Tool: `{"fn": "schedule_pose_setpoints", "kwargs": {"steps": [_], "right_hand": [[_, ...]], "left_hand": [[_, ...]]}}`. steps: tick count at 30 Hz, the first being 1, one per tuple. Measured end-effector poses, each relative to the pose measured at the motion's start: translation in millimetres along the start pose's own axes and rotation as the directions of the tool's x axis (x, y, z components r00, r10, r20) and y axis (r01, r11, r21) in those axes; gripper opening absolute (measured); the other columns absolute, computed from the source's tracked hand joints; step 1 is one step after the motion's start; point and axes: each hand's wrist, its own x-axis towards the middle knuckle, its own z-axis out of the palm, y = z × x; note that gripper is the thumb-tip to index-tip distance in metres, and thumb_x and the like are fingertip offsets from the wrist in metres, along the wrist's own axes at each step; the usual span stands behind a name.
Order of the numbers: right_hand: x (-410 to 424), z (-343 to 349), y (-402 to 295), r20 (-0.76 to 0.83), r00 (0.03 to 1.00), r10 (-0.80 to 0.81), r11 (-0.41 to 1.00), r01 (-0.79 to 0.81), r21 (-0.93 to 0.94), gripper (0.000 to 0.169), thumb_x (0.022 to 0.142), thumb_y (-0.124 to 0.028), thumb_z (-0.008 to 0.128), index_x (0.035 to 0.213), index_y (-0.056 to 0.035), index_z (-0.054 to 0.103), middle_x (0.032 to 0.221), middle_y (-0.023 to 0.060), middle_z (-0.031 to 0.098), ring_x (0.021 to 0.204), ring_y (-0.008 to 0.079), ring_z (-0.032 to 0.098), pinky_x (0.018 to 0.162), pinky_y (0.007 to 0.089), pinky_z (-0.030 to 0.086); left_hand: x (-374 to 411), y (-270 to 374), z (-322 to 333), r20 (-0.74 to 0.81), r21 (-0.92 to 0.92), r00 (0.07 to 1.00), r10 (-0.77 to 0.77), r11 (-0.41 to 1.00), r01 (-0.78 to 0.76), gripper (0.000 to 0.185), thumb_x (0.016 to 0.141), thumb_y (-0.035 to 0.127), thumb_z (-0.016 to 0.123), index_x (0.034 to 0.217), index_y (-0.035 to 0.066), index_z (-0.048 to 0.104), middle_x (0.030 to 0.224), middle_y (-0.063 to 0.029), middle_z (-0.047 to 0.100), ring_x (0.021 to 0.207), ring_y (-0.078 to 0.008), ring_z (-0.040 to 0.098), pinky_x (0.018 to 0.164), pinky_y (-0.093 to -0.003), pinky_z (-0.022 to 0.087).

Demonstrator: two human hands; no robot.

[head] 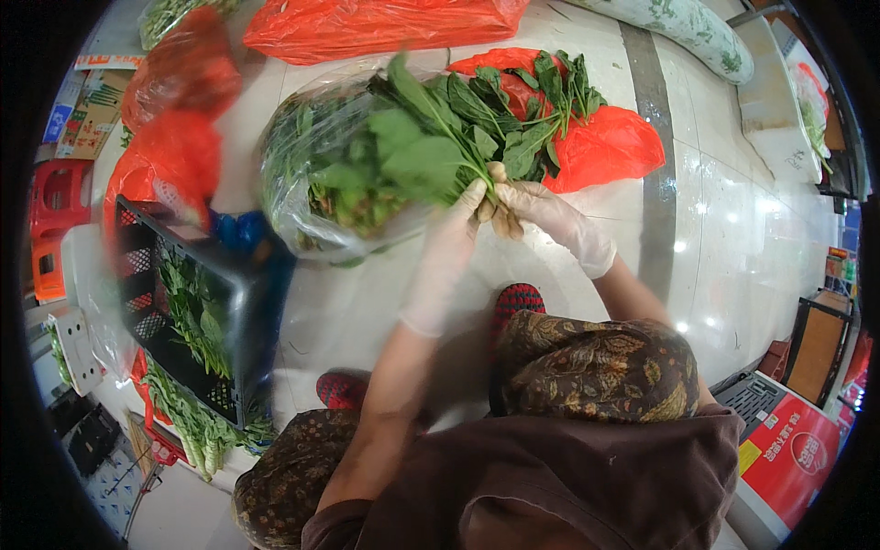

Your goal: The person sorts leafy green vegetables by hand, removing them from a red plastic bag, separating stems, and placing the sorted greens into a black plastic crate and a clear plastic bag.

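Observation:
My left hand [459, 223], in a thin translucent glove, pinches the stems of a small bunch of leafy greens [423, 161]. The leaves fan out to the upper left and are partly blurred. Against the stem ends are the gloved fingers of my right hand [546, 210], which also grip the stems. Just beyond the hands lies a clear plastic bag [285, 189] full of similar greens, cut ends facing me. To its right, more loose greens [543, 134] rest on a red plastic bag [612, 151] on the floor.
On the left stands a black plastic crate [240, 309] holding greens. Red bags [168, 158] are beside it, and long-stemmed vegetables [199, 433] lie below. A large red bag [385, 27] and a long pale green gourd [674, 34] lie at the back. A red printed box [790, 447] sits right.

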Motion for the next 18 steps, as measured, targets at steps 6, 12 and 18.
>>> {"fn": "schedule_pose_setpoints", "kwargs": {"steps": [6, 12, 18], "right_hand": [[8, 10, 4, -0.350, 0.903, -0.250, 0.937, 0.135, -0.322, 0.021, 0.088, -0.010, 0.064, 0.105, 0.0005, 0.058, 0.088, 0.0045, 0.060, 0.082, 0.0092, 0.056, 0.075, 0.0259, 0.048], [12, 17, 11, -0.400, 0.872, -0.283, 0.939, 0.167, -0.301, 0.014, 0.085, -0.005, 0.067, 0.097, -0.0002, 0.061, 0.089, 0.0013, 0.060, 0.082, 0.0096, 0.056, 0.075, 0.0261, 0.049], [14, 10, 12, -0.431, 0.895, -0.119, 0.992, 0.086, -0.095, 0.014, 0.087, -0.009, 0.065, 0.098, -0.0026, 0.062, 0.085, -0.0015, 0.059, 0.076, 0.0068, 0.053, 0.069, 0.0231, 0.046]], "left_hand": [[8, -6, -4, -0.228, 0.018, 0.971, 0.080, 0.997, -0.078, 0.037, 0.085, -0.001, 0.066, 0.119, 0.007, 0.055, 0.108, -0.0063, 0.065, 0.098, -0.0175, 0.062, 0.086, -0.0314, 0.050], [8, -5, 2, -0.287, 0.039, 0.954, 0.086, 0.996, -0.078, 0.041, 0.082, -0.002, 0.069, 0.120, 0.008, 0.054, 0.111, -0.0053, 0.064, 0.099, -0.0176, 0.062, 0.087, -0.0303, 0.050], [5, -2, 4, -0.298, -0.061, 0.954, 0.030, 0.997, -0.051, 0.040, 0.083, -0.001, 0.069, 0.118, 0.008, 0.055, 0.112, -0.0037, 0.062, 0.099, -0.0155, 0.061, 0.085, -0.0290, 0.050]]}}
